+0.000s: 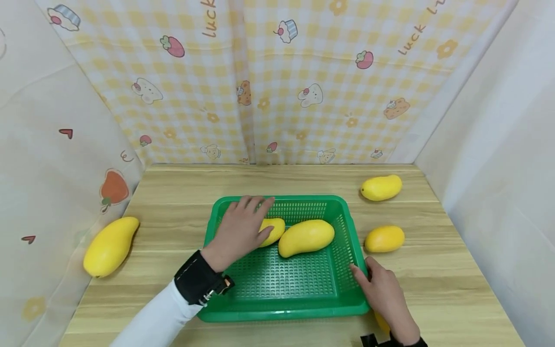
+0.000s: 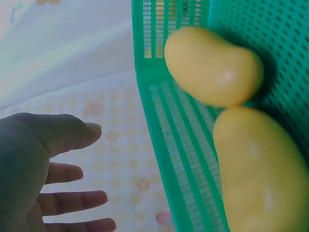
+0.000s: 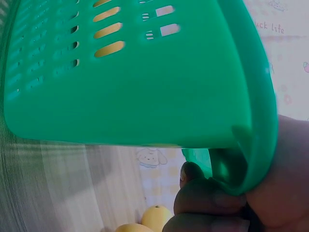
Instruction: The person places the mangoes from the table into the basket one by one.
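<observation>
A green plastic basket (image 1: 277, 315) holds two yellow mangoes, a full one (image 1: 306, 238) on the right and a second mango (image 1: 275, 230) partly covered by my left hand (image 1: 243, 226). That hand hovers over the basket's left side with fingers extended; the left wrist view shows the same hand (image 2: 58, 179) holding nothing, apart from both mangoes. At the basket's front right, my right hand (image 1: 383, 289) grips the rim. Its curled fingers (image 3: 207, 198) wrap around the rim from outside in the right wrist view.
On the wooden table (image 1: 173, 188), one large mango (image 1: 110, 246) lies at the left edge. To the basket's right are a far mango (image 1: 381, 188) and a nearer one (image 1: 384, 239). Another yellow fruit (image 1: 380, 322) is mostly hidden under my right hand. Patterned cloth (image 1: 277, 120) encloses the table.
</observation>
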Demonstrator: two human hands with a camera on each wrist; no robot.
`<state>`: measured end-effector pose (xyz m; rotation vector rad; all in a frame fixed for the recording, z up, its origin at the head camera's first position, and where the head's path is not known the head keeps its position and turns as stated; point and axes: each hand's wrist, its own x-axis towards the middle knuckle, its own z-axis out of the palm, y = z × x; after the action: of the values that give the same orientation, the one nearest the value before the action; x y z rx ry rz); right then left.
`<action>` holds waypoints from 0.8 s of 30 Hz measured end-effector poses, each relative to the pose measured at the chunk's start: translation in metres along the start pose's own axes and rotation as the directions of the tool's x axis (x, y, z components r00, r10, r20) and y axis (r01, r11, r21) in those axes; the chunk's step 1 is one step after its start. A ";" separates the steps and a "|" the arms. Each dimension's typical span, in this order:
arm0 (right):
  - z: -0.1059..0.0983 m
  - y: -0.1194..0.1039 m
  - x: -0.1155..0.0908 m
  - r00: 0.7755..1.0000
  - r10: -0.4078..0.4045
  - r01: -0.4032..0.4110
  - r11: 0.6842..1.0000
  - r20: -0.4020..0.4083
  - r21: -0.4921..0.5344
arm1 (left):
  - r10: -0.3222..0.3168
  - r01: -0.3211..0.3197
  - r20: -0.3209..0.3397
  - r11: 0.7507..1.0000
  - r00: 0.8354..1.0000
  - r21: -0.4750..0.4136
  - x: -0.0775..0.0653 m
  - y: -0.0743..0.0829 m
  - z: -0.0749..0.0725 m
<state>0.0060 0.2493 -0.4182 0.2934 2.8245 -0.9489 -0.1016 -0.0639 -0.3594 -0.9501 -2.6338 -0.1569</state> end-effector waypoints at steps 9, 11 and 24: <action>-0.001 -0.001 -0.001 1.000 0.003 -0.003 1.000 0.006 0.009 | -0.182 0.180 -0.016 0.981 0.983 -0.070 -0.027 -0.039 -0.017; -0.001 -0.001 -0.001 1.000 0.004 -0.004 1.000 0.008 0.007 | -0.215 0.209 -0.052 0.973 0.975 -0.101 -0.037 -0.047 -0.017; -0.005 -0.001 0.000 0.999 0.024 -0.025 1.000 0.036 0.005 | -0.394 0.361 -0.239 0.917 0.887 -0.171 -0.093 -0.097 -0.012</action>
<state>0.0053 0.2516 -0.4139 0.3079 2.7803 -0.9469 -0.0930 -0.1967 -0.3794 -0.3967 -2.5406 -0.5092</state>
